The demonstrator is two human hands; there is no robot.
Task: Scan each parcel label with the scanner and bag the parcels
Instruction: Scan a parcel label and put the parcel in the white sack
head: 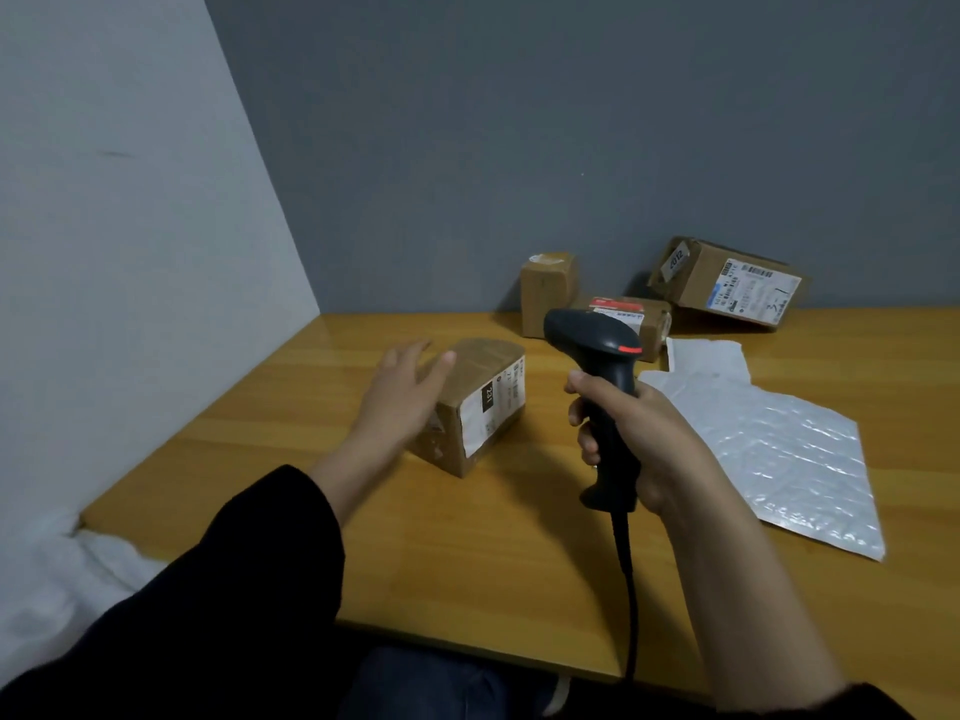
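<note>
Holding the scanner [592, 350] by its grip, the right hand [644, 444] has its fingers curled round the handle. The scanner head points left, toward the nearest parcel [467, 423]. A black cable [626, 589] runs from the handle down past the tabletop [467, 553] edge. The left hand [400, 387] is wide, fingers nearly straight, at the left side of that parcel; contact cannot be confirmed.

Progress, as judged from the layout: no parcel is bagged. The white padded bag [769, 449] lies flat on the tabletop to the right, with nothing visibly inside. Three more parcels stand near the back wall: a small upright parcel [548, 291], a low parcel [631, 314] behind the scanner head, and a large tilted parcel [727, 283]. No scan beam shows on any label. The work appears to be at an early stage, with the nearest parcel about to be scanned.

Readable writing:
- Nearest parcel: white label [493, 402] with "231" on a black patch; the rest is too small to read.
- Large tilted parcel: a tag reading "2012", plus a handwritten mark resembling "3-1" on its shipping label.
- Low parcel: a red strip, text illegible.
</note>
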